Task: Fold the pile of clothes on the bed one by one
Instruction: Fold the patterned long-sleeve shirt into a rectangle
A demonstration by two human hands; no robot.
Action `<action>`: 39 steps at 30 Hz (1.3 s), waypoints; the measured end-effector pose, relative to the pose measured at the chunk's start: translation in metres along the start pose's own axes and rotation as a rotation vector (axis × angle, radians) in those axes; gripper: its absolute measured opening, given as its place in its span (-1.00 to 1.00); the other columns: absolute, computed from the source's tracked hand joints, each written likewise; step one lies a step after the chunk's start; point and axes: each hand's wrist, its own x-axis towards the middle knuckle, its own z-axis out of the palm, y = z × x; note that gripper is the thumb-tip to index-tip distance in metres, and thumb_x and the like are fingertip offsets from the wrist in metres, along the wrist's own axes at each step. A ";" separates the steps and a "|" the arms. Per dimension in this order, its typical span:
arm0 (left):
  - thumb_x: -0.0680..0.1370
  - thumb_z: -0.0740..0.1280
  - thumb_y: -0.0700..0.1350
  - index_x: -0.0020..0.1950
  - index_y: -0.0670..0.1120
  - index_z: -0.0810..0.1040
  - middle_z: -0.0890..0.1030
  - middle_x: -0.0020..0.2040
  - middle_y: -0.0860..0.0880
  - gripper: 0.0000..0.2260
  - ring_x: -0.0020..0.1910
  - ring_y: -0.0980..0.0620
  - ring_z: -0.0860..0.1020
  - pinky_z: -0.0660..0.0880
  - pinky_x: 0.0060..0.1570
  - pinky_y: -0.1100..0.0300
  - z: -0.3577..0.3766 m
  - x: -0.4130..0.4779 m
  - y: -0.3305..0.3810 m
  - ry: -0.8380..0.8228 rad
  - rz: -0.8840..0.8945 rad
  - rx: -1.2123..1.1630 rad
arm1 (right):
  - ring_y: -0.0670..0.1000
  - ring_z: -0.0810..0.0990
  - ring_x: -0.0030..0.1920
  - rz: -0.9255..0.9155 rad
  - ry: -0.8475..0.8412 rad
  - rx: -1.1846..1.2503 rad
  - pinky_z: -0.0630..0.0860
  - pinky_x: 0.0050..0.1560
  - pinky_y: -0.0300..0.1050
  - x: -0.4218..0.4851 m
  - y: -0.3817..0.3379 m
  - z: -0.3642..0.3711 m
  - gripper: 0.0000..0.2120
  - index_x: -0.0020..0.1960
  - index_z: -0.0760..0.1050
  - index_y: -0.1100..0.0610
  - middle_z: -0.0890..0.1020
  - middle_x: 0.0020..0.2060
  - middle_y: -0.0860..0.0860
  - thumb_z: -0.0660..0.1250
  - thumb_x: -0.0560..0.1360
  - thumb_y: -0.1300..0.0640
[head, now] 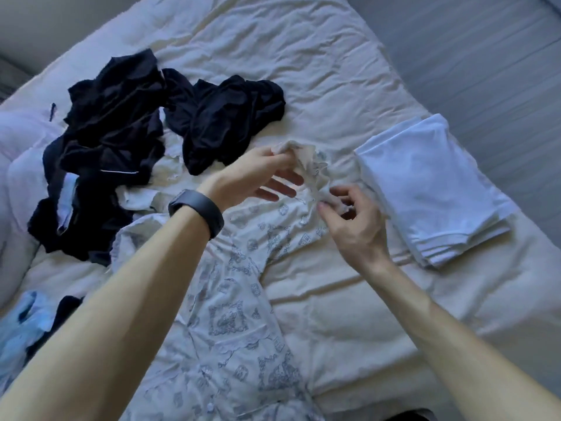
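The printed garment (236,314) lies stretched along the middle of the bed (334,71), running from the near edge up to the two hands, which hold its far end. The left hand (258,177) has thumb and forefinger closed on a bunched, lifted bit of the cloth, the other fingers spread out below it. The right hand (355,229), just to the right and a little nearer, has its fingertips curled and pinched on the same crumpled end, so the fabric is gathered between the two grips.

To the right of the garment the cover is bare between it and the folded white stack (425,189), which sits near the bed's right edge, just beside the right hand. On the left the dark pile (115,141) sprawls from the far side toward the near, crowding the garment's left edge, and a light blue piece (27,323) lies at the near left.

The garment is thin, white, printed with grey-blue figures and wrinkled. The bed cover is cream, puffy and creased. The stack is flat, square-cornered, with neat layered edges. A dark band (197,212) circles the left wrist.
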 end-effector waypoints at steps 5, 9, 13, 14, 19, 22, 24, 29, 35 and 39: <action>0.61 0.37 -0.05 -0.14 -0.34 0.51 0.53 -0.24 -0.23 -0.66 -0.30 -0.11 0.53 0.55 -0.25 0.17 -0.043 -0.118 -0.124 0.123 0.077 -0.458 | -0.15 0.60 -0.12 -0.296 -0.412 -0.122 0.51 -0.10 -0.32 -0.094 -0.027 0.107 -0.77 0.10 0.68 0.06 0.66 -0.07 -0.07 0.49 0.45 0.20; 0.50 0.29 -0.48 0.18 -0.23 0.47 0.62 -0.10 -0.19 -0.70 -0.17 -0.11 0.64 0.63 -0.21 0.09 -0.058 -0.202 -0.255 0.457 0.016 -0.901 | -0.11 0.62 -0.09 -0.167 -0.617 -0.152 0.52 -0.07 -0.32 -0.178 -0.004 0.169 -0.69 0.17 0.63 0.02 0.63 -0.01 -0.08 0.49 0.44 0.06; 0.43 0.18 -0.49 -0.03 -0.18 0.45 0.50 -0.25 -0.13 -0.74 -0.28 -0.08 0.53 0.52 -0.31 0.15 -0.050 -0.269 -0.387 0.630 -0.190 -1.134 | 0.00 0.55 0.19 0.184 -0.796 -0.725 0.47 0.16 -0.11 -0.239 0.080 0.204 -0.49 0.46 0.37 -0.02 0.49 0.30 0.00 0.32 0.56 -0.12; 0.44 0.16 -0.49 -0.01 -0.20 0.45 0.47 -0.28 -0.08 -0.74 -0.33 -0.04 0.49 0.47 -0.36 0.20 -0.046 -0.278 -0.419 0.671 -0.290 -1.139 | 0.08 0.50 0.28 0.233 -0.853 -0.880 0.45 0.21 -0.07 -0.252 0.098 0.209 -0.42 0.54 0.25 -0.05 0.42 0.35 0.04 0.29 0.57 -0.13; 0.57 0.17 -0.34 0.32 -0.08 0.42 0.53 0.07 -0.14 -0.65 -0.16 -0.09 0.52 0.55 -0.28 0.21 -0.035 -0.290 -0.548 0.562 -0.697 -0.537 | 0.19 0.45 0.28 0.305 -0.699 -1.060 0.45 0.28 0.10 -0.269 0.136 0.239 -0.46 0.45 0.34 0.01 0.43 0.31 0.11 0.27 0.51 -0.11; 0.53 0.24 -0.20 0.28 0.00 0.44 0.37 0.34 -0.17 -0.67 0.22 -0.21 0.42 0.46 0.22 -0.01 -0.051 -0.280 -0.564 0.426 -0.742 -0.033 | 0.12 0.59 -0.01 0.448 -0.671 -0.957 0.46 -0.17 -0.08 -0.247 0.116 0.250 -0.80 -0.07 0.49 -0.01 0.58 -0.08 0.04 0.28 0.45 -0.12; 0.51 0.26 -0.15 0.30 0.02 0.43 0.30 0.38 -0.14 -0.65 0.34 -0.22 0.31 0.36 0.28 -0.05 -0.067 -0.263 -0.545 0.480 -0.667 0.130 | 0.09 0.63 -0.15 0.485 -0.542 -0.855 0.45 -0.25 -0.10 -0.231 0.102 0.253 -0.74 -0.21 0.49 0.04 0.63 -0.27 -0.01 0.31 0.50 -0.14; 0.54 0.30 -0.06 0.35 0.00 0.44 0.39 0.36 -0.08 -0.63 0.36 -0.10 0.35 0.34 0.29 -0.02 -0.103 -0.177 -0.447 0.484 -0.265 0.306 | 0.00 0.70 -0.26 0.712 -0.092 -0.114 0.63 -0.28 -0.05 -0.181 0.078 0.268 -0.55 0.00 0.62 0.25 0.72 -0.18 0.06 0.40 0.53 -0.18; 0.56 0.35 0.07 0.45 -0.09 0.36 0.46 0.37 -0.10 -0.48 0.31 -0.08 0.46 0.42 0.28 0.03 -0.116 -0.053 -0.333 0.422 -0.030 0.272 | -0.03 0.48 -0.54 1.103 0.132 0.374 0.40 -0.57 -0.24 -0.138 0.074 0.285 -0.66 -0.04 0.52 0.14 0.61 -0.36 0.14 0.43 0.55 -0.14; 0.55 0.36 0.18 0.38 -0.15 0.43 0.55 0.29 -0.14 -0.46 0.27 -0.14 0.51 0.47 0.24 -0.01 -0.123 0.001 -0.306 0.389 -0.082 0.383 | -0.09 0.54 -0.48 1.175 0.211 0.664 0.40 -0.59 -0.28 -0.130 0.089 0.281 -0.82 0.02 0.53 0.12 0.61 -0.29 0.09 0.44 0.57 0.03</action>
